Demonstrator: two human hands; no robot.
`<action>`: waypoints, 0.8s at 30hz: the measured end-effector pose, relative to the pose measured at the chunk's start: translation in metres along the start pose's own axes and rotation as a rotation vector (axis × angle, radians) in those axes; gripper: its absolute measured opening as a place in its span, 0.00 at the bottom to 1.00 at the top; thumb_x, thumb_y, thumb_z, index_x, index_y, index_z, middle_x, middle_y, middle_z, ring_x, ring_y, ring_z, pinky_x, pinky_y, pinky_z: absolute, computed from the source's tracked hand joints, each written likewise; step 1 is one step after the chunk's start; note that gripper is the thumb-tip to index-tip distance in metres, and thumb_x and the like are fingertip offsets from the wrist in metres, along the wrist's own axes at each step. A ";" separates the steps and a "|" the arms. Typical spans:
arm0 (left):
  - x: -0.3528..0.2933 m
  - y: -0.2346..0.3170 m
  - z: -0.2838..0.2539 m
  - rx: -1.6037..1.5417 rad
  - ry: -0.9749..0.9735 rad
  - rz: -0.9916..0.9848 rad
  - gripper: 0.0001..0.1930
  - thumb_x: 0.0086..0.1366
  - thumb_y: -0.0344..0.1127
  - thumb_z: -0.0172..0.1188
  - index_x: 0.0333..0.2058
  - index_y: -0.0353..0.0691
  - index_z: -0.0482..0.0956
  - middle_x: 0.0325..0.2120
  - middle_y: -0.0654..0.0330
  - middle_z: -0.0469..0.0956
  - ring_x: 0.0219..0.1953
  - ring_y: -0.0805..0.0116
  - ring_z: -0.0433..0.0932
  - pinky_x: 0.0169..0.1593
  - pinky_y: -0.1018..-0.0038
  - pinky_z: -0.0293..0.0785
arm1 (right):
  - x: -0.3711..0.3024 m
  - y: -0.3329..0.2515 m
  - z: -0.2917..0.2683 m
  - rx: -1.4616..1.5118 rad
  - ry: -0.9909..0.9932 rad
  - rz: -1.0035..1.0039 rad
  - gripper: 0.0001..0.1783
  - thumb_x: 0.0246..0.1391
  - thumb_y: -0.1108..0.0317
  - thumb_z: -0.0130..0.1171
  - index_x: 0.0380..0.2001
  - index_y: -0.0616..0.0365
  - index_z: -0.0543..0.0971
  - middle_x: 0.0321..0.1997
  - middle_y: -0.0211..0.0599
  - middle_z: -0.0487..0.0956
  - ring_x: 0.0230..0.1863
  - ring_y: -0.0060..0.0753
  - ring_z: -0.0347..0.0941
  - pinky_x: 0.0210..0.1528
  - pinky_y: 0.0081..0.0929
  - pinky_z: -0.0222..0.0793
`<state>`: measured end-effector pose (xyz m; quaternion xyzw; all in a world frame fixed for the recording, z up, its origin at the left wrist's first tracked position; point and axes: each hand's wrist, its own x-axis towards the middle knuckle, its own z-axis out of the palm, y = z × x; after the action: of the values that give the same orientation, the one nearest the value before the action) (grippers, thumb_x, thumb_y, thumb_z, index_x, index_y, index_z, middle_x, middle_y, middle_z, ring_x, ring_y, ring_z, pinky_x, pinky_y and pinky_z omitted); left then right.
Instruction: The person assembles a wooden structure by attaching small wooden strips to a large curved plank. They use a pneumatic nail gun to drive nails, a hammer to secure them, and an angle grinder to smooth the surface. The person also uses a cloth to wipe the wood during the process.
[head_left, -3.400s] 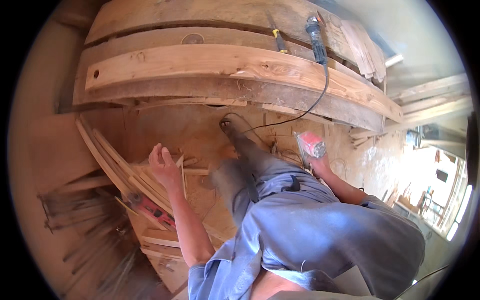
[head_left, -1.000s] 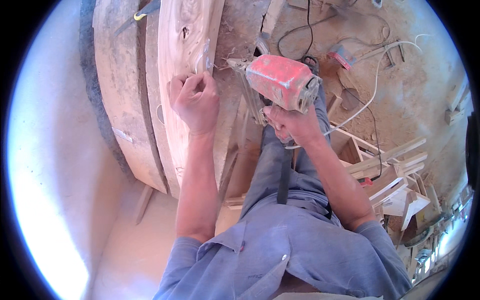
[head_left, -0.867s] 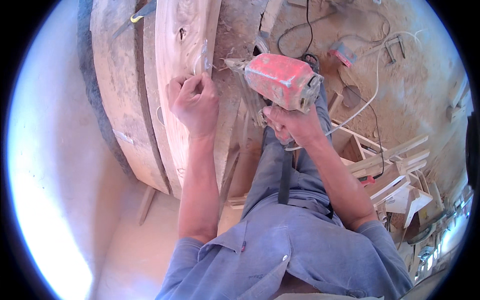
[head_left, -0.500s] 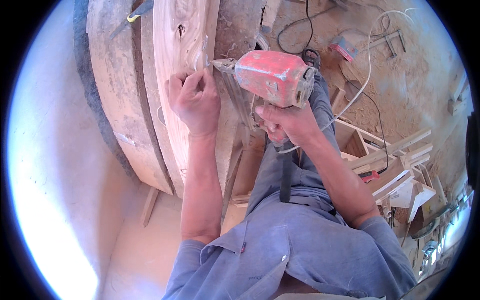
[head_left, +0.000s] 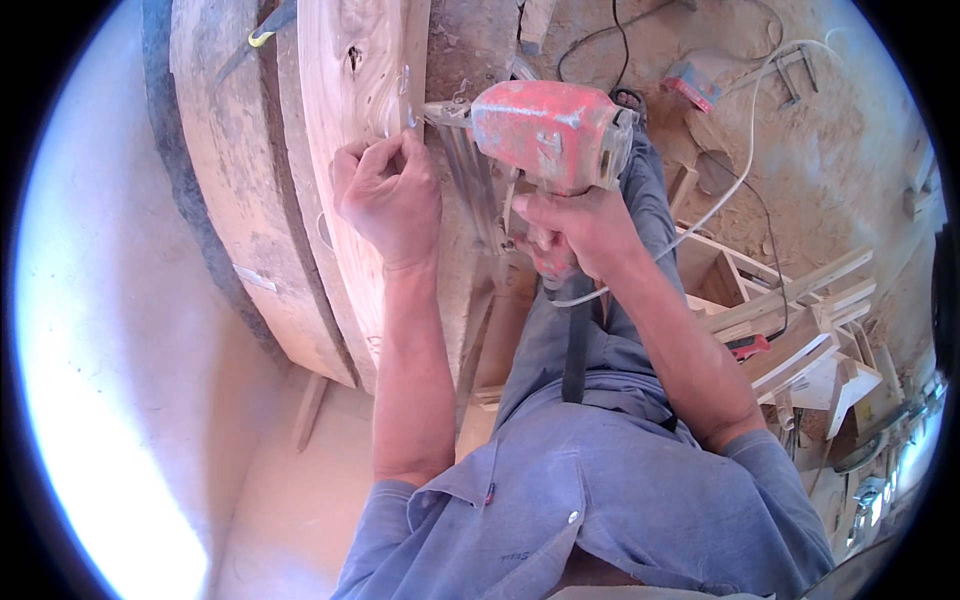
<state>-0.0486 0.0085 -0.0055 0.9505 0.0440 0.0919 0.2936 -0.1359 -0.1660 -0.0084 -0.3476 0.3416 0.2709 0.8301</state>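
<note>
My right hand is wrapped round the handle of a worn red nail gun. A pale air hose runs from the bottom of that handle. The gun's metal nose points left, at the edge of a light wooden beam with a dark knot. Pale, glossy streaks lie along that edge near the nose. My left hand rests on the beam just below them, thumb and fingers pinched together. Whatever sits between those fingertips is too small or hidden to make out.
Curved, stained planks lie left of the beam, with a yellow-and-dark handled tool on top. At right are stacked wood pieces, a red box, a clamp and loose cords. The air hose crosses the dusty floor.
The nail gun has shifted slightly up in the picture, its nose still at the beam's edge. My left hand stays pinched at nearly the same spot on the beam.
</note>
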 end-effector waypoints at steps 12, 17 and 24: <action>0.002 0.006 0.000 0.005 -0.014 -0.041 0.01 0.53 0.24 0.70 0.27 0.33 0.87 0.27 0.59 0.76 0.25 0.71 0.74 0.29 0.74 0.70 | 0.013 -0.001 0.009 0.025 0.006 -0.059 0.07 0.43 0.83 0.58 0.20 0.61 0.73 0.16 0.28 0.72 0.16 0.18 0.66 0.17 0.26 0.60; 0.004 0.006 -0.002 0.029 -0.027 -0.047 0.01 0.54 0.24 0.70 0.26 0.33 0.87 0.26 0.59 0.76 0.25 0.70 0.75 0.29 0.73 0.70 | 0.016 0.001 0.009 0.077 0.009 -0.038 0.07 0.42 0.83 0.58 0.20 0.60 0.72 0.16 0.28 0.72 0.16 0.19 0.66 0.17 0.26 0.60; 0.006 0.006 -0.002 0.048 -0.043 -0.025 0.02 0.53 0.25 0.71 0.25 0.33 0.87 0.25 0.58 0.76 0.25 0.68 0.75 0.29 0.71 0.70 | 0.017 0.000 0.006 0.128 -0.001 -0.005 0.08 0.42 0.84 0.58 0.25 0.60 0.72 0.17 0.29 0.71 0.16 0.19 0.65 0.17 0.27 0.61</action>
<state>-0.0431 0.0060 0.0005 0.9584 0.0519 0.0666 0.2726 -0.1233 -0.1579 -0.0182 -0.2942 0.3569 0.2467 0.8516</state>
